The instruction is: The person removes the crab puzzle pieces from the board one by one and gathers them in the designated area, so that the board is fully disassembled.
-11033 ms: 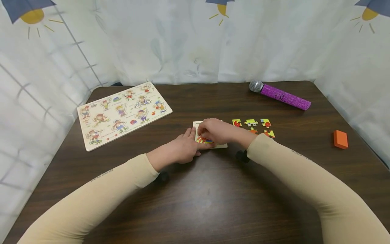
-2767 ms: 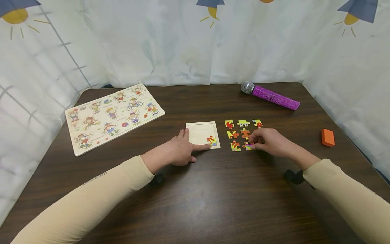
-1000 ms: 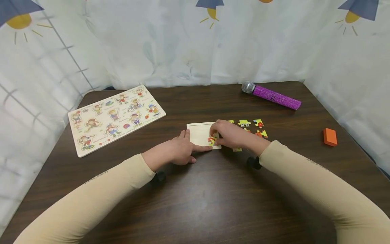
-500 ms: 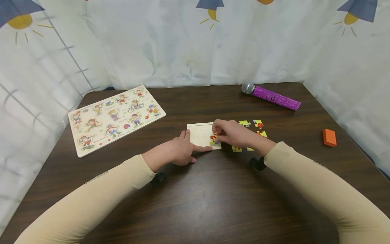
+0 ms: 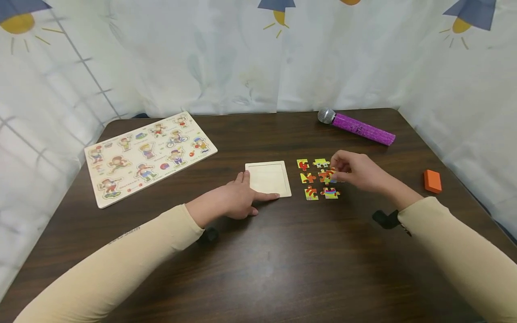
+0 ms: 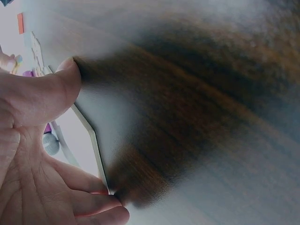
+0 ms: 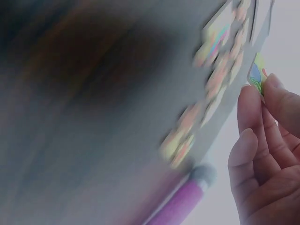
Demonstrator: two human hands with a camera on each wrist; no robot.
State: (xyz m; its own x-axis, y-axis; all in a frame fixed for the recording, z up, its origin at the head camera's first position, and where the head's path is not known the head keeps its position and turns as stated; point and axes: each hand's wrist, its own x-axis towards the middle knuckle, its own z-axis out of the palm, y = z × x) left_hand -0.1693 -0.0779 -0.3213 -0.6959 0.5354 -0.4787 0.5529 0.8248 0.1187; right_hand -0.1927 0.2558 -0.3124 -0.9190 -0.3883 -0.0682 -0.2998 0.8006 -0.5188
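Observation:
In the head view, my left hand [image 5: 238, 197] rests against a small square wooden puzzle tray [image 5: 268, 178], fingers along its left edge and one straight finger along its near edge. The tray's recess is bare. The left wrist view shows those fingertips touching the tray's rim [image 6: 97, 152]. My right hand [image 5: 361, 172] pinches a jigsaw piece [image 7: 256, 74] between thumb and fingertips, held above the loose pieces right of the tray. The held piece is yellow-green with a blue patch. Under and beside it lie several loose jigsaw pieces [image 5: 311, 193], partly hidden by the right hand.
A large wooden board with printed sports figures [image 5: 147, 157] lies at the back left. A purple glittery microphone [image 5: 359, 128] lies at the back right. Near the right edge sits an orange block [image 5: 432, 181]. A white curtain [image 5: 238, 58] hangs behind the dark table [image 5: 258, 278].
My right hand has lifted the jigsaw piece out of the tray's near right corner and carried it right, over the loose pieces. The left hand stays at the tray.

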